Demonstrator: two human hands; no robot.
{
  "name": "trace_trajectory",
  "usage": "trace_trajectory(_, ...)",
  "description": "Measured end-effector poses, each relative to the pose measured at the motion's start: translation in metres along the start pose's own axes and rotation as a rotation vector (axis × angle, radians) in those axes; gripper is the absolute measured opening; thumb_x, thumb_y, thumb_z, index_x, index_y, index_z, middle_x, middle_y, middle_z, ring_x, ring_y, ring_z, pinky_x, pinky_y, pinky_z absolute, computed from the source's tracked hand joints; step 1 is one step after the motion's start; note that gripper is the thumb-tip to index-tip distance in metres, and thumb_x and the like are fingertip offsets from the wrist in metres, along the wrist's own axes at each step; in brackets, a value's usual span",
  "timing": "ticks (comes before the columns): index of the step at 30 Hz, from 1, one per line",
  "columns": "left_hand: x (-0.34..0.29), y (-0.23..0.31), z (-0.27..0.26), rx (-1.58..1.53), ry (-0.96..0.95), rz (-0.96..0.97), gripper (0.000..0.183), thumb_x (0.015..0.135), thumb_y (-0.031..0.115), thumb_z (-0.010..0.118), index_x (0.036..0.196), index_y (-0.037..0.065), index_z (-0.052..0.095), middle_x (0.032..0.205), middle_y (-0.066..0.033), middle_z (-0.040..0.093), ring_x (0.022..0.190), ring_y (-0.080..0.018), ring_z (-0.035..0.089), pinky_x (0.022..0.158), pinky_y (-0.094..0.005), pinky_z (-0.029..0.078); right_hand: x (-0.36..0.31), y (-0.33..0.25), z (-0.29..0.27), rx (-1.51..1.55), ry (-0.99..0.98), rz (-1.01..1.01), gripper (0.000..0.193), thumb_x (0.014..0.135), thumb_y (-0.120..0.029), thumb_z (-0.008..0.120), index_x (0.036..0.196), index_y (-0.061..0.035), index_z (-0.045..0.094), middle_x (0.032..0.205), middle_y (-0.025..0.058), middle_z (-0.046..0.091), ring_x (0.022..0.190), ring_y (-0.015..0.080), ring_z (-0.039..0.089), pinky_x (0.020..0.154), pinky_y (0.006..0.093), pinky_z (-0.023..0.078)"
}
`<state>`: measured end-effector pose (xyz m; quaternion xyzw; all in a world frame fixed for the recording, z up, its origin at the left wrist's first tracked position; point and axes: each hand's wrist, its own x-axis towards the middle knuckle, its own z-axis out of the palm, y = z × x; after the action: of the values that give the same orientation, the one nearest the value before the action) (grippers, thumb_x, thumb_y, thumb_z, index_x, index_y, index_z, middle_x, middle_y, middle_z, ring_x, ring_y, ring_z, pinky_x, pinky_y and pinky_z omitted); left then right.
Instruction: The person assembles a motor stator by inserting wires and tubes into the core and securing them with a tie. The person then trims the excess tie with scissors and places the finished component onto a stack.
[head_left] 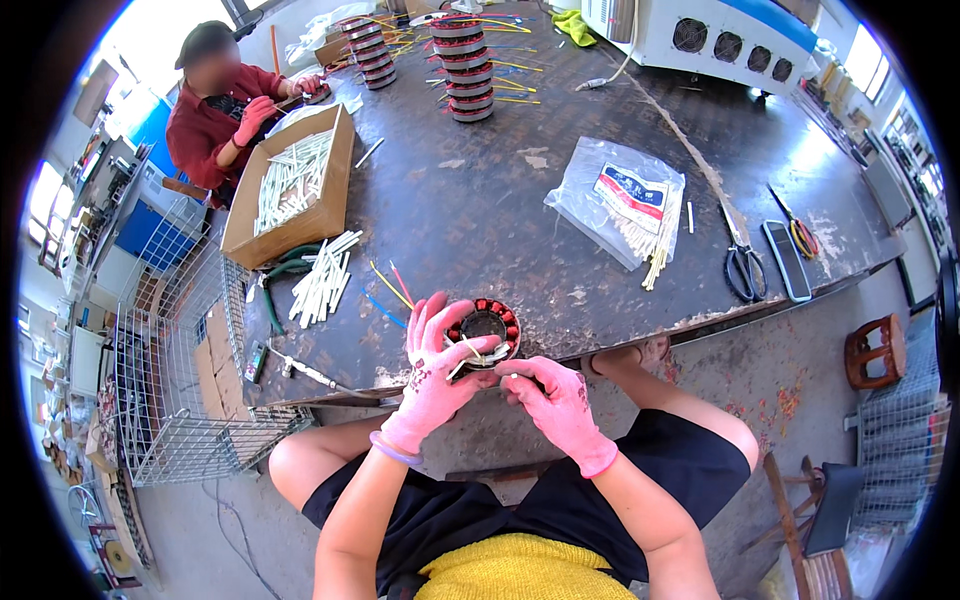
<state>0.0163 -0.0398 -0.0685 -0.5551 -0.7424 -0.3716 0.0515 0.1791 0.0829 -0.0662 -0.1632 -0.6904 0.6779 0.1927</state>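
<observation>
A ring-shaped motor stator (pixel 511 328) with red-brown windings rests at the table's near edge. Round its left side curls my left hand (pixel 434 365), in a pink glove, its fingers gripping the ring. Pale sleeved wires (pixel 478 358) cross the ring's near side under those fingers. Yellow, red and blue leads (pixel 388 288) stick out from the stator to the left. Beside its lower right, my right hand (pixel 548 398), also pink-gloved, is closed in a pinch. A tiny white end shows at its fingertips, too small to name.
White tubes (pixel 323 282) lie left beside green-handled pliers (pixel 271 300) and a cardboard box (pixel 338 190) of more tubes. Rightward are a plastic bag (pixel 590 200), scissors (pixel 744 272) and a phone (pixel 787 260). Stacked stators (pixel 468 75) stand far back; a co-worker (pixel 215 120) sits far left.
</observation>
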Motion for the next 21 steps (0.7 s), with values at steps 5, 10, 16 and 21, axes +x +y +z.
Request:
trace_trajectory(5,0.004,0.000,-0.005,-0.047,-0.042,0.107,0.048,0.064,0.014,0.084,0.111,0.017,0.073,0.109,0.0001,0.070,0.124,-0.0267,0.058,0.121,-0.0576,0.022,0.005,0.005,-0.001,0.150,-0.070,0.112,0.015,0.101,-0.013,0.059,0.107,-0.0027,0.068,0.082,-0.0022,0.061,0.072,0.0049,0.054,0.066,0.0217,0.045)
trace_trajectory(10,0.005,-0.006,-0.005,-0.076,-0.054,0.148,0.049,0.065,0.012,0.083,0.112,0.016,0.072,0.108,-0.0008,0.071,0.121,-0.0252,0.061,0.120,-0.0573,0.025,0.006,-0.002,-0.002,0.014,-0.084,-0.015,0.017,0.102,-0.020,0.061,0.102,-0.0043,0.067,0.078,-0.0048,0.056,0.072,0.0029,0.048,0.064,0.0207,0.040)
trace_trajectory(16,0.005,-0.007,-0.004,-0.104,-0.052,0.172,0.050,0.064,0.012,0.084,0.112,0.016,0.072,0.110,-0.0010,0.071,0.121,-0.0249,0.061,0.120,-0.0570,0.026,0.005,-0.002,-0.001,0.156,-0.095,0.094,0.021,0.103,-0.024,0.060,0.102,-0.0049,0.068,0.078,-0.0071,0.053,0.071,0.0020,0.044,0.062,0.0195,0.035)
trace_trajectory(21,0.004,-0.008,-0.003,-0.116,-0.046,0.164,0.051,0.063,0.012,0.084,0.112,0.016,0.072,0.112,0.0000,0.071,0.121,-0.0244,0.061,0.120,-0.0563,0.026,0.005,-0.010,-0.003,0.184,-0.122,0.251,0.021,0.103,-0.023,0.060,0.102,-0.0034,0.067,0.080,-0.0077,0.054,0.071,0.0012,0.043,0.062,0.0194,0.035)
